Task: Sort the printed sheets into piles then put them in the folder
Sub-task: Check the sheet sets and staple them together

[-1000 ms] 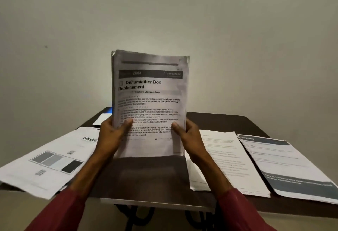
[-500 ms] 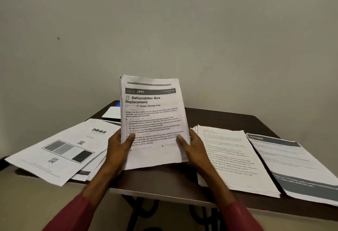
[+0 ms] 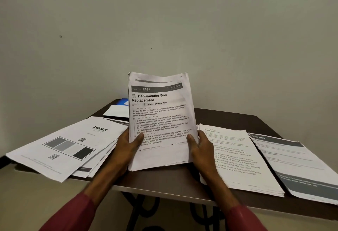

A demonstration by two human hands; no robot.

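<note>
1. Nearest me, two dark red sleeves (image 3: 73, 212) come in from the bottom edge. Dark metal legs (image 3: 139, 210) show under the near edge of the bench (image 3: 164, 183), whose top is dark brown.
2. My left hand (image 3: 126, 146) pinches the lower left edge of the held stack (image 3: 161, 121), thumb on the printed face and fingers behind. My right hand (image 3: 203, 148) pinches the lower right edge the same way.
3. The held stack sits over the middle of the bench, between the side piles. I cannot tell whether its bottom edge touches the top.
4. Its long axis runs upward and leans back toward the wall (image 3: 164, 29), printed face toward me. The text lines rise slightly to the right.
5. It is a thick stack of white sheets, a little bowed, with uneven edges at the top. A dark band reads "2684" and "Living Room" above the title "Dehumidifier Box Replacement".
6. To the left, the blinkit pile (image 3: 64, 148) lies loosely fanned and overhangs the bench edge.
7. To the right, the text pile (image 3: 236, 157) lies just beside my right hand, and my wrist covers its near left edge. Just beside that is the kitchen pile (image 3: 292, 163), with a dark header.
8. At the far left lies a flat white item (image 3: 117, 111) with a blue corner, partly hidden by the held stack, which also blocks the far middle of the bench.
</note>
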